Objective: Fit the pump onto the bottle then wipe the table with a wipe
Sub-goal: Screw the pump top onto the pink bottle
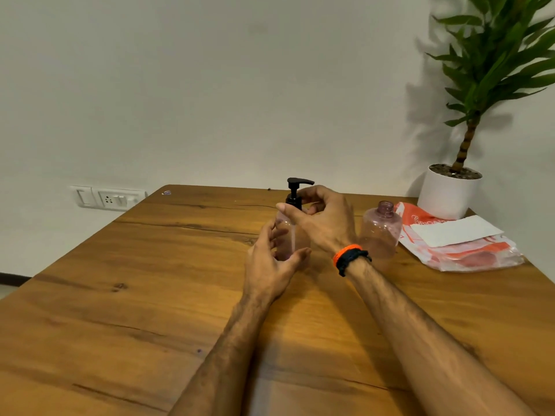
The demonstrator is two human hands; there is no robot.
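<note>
A clear pink bottle stands upright mid-table with a black pump seated in its neck. My left hand curls round the bottle's lower body, fingers on its left side and thumb at the front near the base. My right hand reaches in from the right and holds the pump's collar, index finger stretched across the bottle's shoulder. A white wipe lies flat on an orange-and-white packet at the right.
A second pink bottle, with no cap, stands just right of my right wrist. A potted plant in a white pot sits at the table's back right corner. The wooden table meets a wall with a socket plate.
</note>
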